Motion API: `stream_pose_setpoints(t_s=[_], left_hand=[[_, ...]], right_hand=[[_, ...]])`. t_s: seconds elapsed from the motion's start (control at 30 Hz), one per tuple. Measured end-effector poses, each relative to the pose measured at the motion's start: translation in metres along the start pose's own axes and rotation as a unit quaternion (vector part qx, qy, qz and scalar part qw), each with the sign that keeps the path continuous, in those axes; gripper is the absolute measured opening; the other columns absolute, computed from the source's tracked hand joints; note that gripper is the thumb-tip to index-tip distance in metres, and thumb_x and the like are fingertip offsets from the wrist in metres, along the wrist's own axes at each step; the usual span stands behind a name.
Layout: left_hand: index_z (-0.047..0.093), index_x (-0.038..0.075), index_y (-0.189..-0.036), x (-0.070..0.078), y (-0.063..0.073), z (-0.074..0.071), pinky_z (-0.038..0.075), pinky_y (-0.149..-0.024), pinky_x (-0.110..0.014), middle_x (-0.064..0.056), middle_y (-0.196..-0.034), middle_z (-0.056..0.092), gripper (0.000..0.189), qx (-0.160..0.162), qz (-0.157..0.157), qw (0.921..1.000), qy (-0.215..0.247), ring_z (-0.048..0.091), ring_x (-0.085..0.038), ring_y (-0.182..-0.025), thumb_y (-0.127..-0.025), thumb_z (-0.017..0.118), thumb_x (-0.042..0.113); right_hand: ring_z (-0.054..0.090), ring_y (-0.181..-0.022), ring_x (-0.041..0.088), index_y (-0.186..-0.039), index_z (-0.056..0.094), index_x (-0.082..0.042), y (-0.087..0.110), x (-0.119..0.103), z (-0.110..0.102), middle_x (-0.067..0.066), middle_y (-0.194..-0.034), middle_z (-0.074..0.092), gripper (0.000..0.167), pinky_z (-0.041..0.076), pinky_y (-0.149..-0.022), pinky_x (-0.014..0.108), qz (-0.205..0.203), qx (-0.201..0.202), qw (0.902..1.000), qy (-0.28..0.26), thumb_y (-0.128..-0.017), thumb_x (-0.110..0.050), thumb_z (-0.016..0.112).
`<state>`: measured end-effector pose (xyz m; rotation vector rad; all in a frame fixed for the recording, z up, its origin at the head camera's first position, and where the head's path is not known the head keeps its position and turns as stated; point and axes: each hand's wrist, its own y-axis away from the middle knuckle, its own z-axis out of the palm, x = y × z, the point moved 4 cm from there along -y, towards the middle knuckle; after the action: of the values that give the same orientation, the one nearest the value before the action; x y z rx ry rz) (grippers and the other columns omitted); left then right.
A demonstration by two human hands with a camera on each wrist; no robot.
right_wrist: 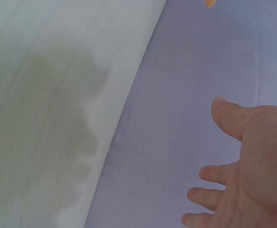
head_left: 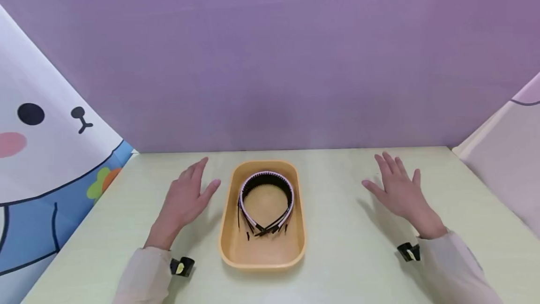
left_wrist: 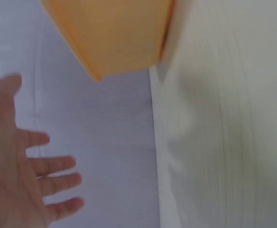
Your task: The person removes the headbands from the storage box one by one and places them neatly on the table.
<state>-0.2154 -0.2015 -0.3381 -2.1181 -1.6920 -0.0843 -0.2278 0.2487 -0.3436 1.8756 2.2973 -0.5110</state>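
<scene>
A yellow-orange tray (head_left: 270, 254) with rounded corners stands on the table in the middle of the head view. Inside it lie headbands (head_left: 267, 180), pale purple outside and black with fine teeth inside, their ends crossing toward the near side. Their exact number cannot be made out. My left hand (head_left: 182, 201) hovers just left of the tray, fingers extended, thumb toward it, holding nothing. Farther off, on the right, my right hand (head_left: 400, 193) is spread above the table and holds nothing. In the left wrist view, the tray's side (left_wrist: 115, 38) appears beyond the hand.
The pale table (head_left: 337, 257) ends at a purple backdrop (head_left: 270, 60). A cartoon-printed cloth (head_left: 42, 168) hangs at the left, and another pale cloth (head_left: 506, 163) at the right. Black straps with small devices (head_left: 182, 266) sit at both wrists.
</scene>
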Motion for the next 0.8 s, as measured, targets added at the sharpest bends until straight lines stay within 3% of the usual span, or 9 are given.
stream_pose_setpoints(t_s=[0.17,0.43,0.57,0.8], left_hand=[[0.023,0.003,-0.15,0.006,0.005,0.007,0.029,-0.105,-0.063,-0.025,-0.149,0.033,0.067,-0.041,-0.005,0.9923,0.117,0.033,-0.046,-0.134,-0.1,0.039,0.045],[0.018,0.001,-0.15,0.018,0.006,0.022,0.028,-0.109,-0.06,-0.024,-0.153,0.025,0.064,-0.082,-0.029,0.9582,0.273,0.028,-0.045,-0.138,-0.102,0.035,0.04],[0.018,0.003,-0.15,0.022,0.009,0.028,0.026,-0.111,-0.058,-0.024,-0.154,0.023,0.059,-0.09,-0.041,0.9456,0.31,0.028,-0.043,-0.139,-0.103,0.033,0.037],[0.021,0.007,-0.15,0.025,0.015,0.026,0.026,-0.111,-0.058,-0.021,-0.154,0.024,0.057,-0.079,-0.061,0.9428,0.318,0.03,-0.041,-0.139,-0.104,0.029,0.039]], right_hand=[[0.012,-0.139,0.054,-0.149,0.019,0.001,0.002,-0.012,0.002,0.029,-0.153,0.017,0.076,0.004,-0.096,0.081,-0.024,-0.001,0.9993,-0.029,-0.096,-0.045,0.049],[0.016,-0.138,0.052,-0.148,0.022,0.001,-0.007,-0.047,0.005,0.028,-0.152,0.021,0.073,0.01,-0.1,0.077,-0.07,0.007,0.9949,-0.072,-0.095,-0.036,0.055],[0.017,-0.138,0.051,-0.147,0.024,0.002,-0.01,-0.062,0.007,0.028,-0.152,0.022,0.071,0.012,-0.102,0.075,-0.082,0.008,0.9937,-0.076,-0.094,-0.029,0.058],[0.021,-0.139,0.048,-0.145,0.028,0.003,-0.016,-0.08,0.012,0.028,-0.151,0.026,0.068,0.017,-0.106,0.07,-0.103,0.008,0.9916,-0.078,-0.092,-0.023,0.061]])
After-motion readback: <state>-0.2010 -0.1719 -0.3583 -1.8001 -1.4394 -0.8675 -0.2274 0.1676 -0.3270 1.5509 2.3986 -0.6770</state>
